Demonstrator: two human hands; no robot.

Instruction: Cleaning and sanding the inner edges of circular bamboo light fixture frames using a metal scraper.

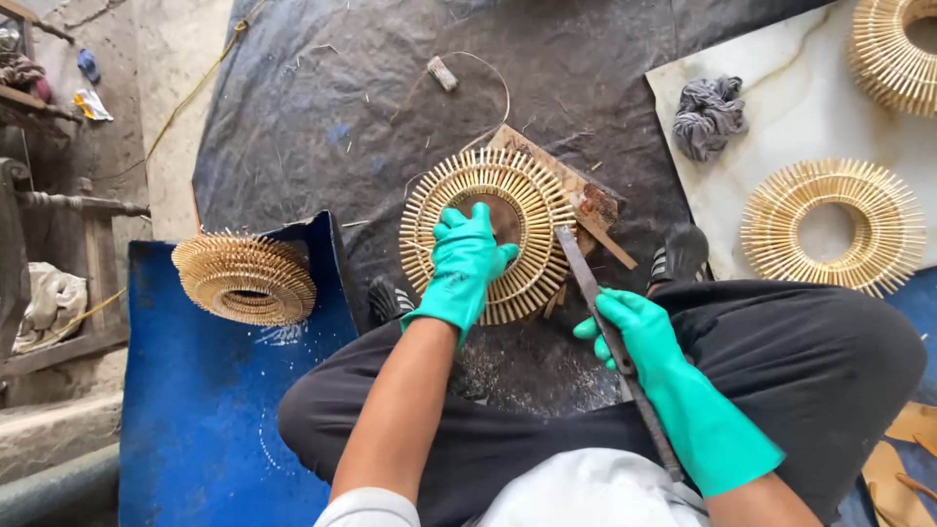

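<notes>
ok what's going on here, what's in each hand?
A seated person in green rubber gloves works on a round ring of radiating bamboo sticks resting on a wooden block. The left hand presses the ring down; the right hand grips a long flat metal blade at the ring's edge. Similar finished rings lie nearby.

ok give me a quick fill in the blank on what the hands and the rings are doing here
1. The left hand presses on a round ring of ____ sticks.
2. The right hand grips a long metal ____.
3. Both hands wear ____ gloves.
4. A grey cloth lies on the ____ slab.

Missing words: bamboo; blade; green; white
</notes>
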